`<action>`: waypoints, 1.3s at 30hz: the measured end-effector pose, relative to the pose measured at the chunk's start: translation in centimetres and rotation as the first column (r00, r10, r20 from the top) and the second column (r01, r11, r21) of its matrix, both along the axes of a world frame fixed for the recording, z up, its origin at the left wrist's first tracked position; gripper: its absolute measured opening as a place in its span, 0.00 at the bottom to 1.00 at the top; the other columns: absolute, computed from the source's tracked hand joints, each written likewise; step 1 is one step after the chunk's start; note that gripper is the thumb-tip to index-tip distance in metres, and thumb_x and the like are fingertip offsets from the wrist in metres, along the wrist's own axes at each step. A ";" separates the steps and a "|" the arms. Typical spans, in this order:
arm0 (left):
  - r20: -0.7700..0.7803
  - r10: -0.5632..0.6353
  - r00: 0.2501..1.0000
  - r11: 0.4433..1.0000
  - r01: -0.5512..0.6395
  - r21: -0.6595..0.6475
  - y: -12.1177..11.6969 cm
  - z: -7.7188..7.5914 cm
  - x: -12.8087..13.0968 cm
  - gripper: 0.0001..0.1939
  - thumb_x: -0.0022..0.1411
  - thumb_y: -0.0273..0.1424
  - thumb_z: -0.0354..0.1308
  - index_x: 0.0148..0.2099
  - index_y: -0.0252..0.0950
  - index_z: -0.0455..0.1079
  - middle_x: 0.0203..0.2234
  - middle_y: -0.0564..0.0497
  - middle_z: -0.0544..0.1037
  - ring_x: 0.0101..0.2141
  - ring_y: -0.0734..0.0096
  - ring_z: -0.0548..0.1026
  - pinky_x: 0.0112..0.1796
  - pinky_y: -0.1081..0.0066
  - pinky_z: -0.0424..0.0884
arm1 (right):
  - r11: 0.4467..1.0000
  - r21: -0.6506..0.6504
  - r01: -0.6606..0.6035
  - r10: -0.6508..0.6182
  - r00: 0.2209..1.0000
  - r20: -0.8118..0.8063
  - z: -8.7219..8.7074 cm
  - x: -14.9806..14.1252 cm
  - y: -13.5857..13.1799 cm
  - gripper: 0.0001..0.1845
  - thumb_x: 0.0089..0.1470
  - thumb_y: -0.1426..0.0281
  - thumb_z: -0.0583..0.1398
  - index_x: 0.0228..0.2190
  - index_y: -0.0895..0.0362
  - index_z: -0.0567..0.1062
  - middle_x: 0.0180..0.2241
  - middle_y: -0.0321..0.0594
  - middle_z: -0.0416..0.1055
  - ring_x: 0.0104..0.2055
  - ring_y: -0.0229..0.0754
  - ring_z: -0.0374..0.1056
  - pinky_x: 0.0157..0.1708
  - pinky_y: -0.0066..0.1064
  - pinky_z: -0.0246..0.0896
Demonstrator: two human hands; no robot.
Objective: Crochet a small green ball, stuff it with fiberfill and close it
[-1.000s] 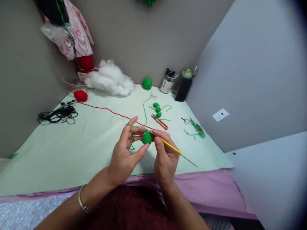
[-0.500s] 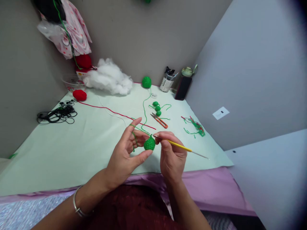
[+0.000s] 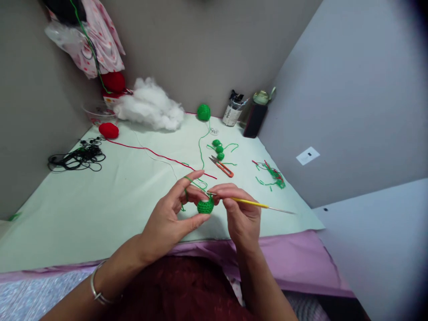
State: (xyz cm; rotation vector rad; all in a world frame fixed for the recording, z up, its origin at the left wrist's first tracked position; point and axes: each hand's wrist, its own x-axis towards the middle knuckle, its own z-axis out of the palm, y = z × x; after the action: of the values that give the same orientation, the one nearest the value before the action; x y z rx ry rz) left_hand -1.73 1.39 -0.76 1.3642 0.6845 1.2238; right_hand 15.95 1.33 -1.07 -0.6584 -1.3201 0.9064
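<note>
Between the thumb and fingers of my left hand [image 3: 174, 209] is a small green crocheted piece [image 3: 205, 206], rounded below with white showing at its top. Green yarn [image 3: 192, 180] loops over the raised left index finger and trails down that hand. My right hand [image 3: 243, 214] grips a crochet hook [image 3: 249, 202] with a yellow handle, pen-fashion. The hook's tip meets the upper edge of the green piece, and its other metal end points out to the right. Fingertips of the right hand sit close against the piece, so the exact stitch is hidden.
Beyond my hands lie orange thread snips [image 3: 222, 166], small green crocheted balls [image 3: 219, 149] and a green yarn ball [image 3: 203, 112]. White stuffing [image 3: 150, 107], a red yarn ball [image 3: 109, 130] and black cord [image 3: 78, 157] are leftward. Yarn scraps [image 3: 272, 175] lie right, a bottle [image 3: 257, 113] behind.
The green piece has tipped, and white now shows at its top. Both hands have shifted slightly, with the hook lying flatter and its tip further left.
</note>
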 end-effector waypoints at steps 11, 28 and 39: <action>-0.039 0.094 0.995 0.995 -0.093 0.048 -0.7 -0.1 -0.1 0.41 0.63 0.24 0.70 0.71 0.58 0.62 0.43 0.56 0.74 0.44 0.74 0.75 0.51 0.72 0.73 | 0.981 -0.114 -0.157 0.129 0.966 -0.222 -0.3 -0.7 0.1 0.07 0.65 0.68 0.64 0.39 0.49 0.85 0.38 0.38 0.81 0.34 0.36 0.72 0.33 0.29 0.69; -0.331 0.113 0.937 0.962 -0.019 0.274 -0.3 0.3 -0.4 0.39 0.62 0.21 0.64 0.71 0.55 0.63 0.36 0.58 0.77 0.38 0.74 0.77 0.49 0.72 0.74 | 0.945 -0.228 -0.236 0.161 0.939 -0.305 0.2 -0.2 -0.2 0.05 0.61 0.64 0.68 0.35 0.50 0.85 0.33 0.38 0.81 0.28 0.34 0.72 0.28 0.26 0.71; -0.191 -0.024 0.981 0.993 0.044 0.106 -0.3 0.0 -0.4 0.50 0.63 0.22 0.65 0.78 0.58 0.46 0.37 0.57 0.76 0.42 0.72 0.76 0.49 0.69 0.72 | 0.955 -0.176 -0.238 0.230 0.971 -0.061 -0.7 1.2 -0.1 0.07 0.65 0.64 0.65 0.40 0.50 0.85 0.38 0.39 0.75 0.35 0.38 0.71 0.35 0.32 0.70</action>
State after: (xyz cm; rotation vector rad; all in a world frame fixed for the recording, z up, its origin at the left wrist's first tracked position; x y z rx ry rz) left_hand -2.17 1.07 -0.78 1.5925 0.7312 1.1276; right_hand 17.18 1.20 -1.79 -0.6286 -1.3070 1.2388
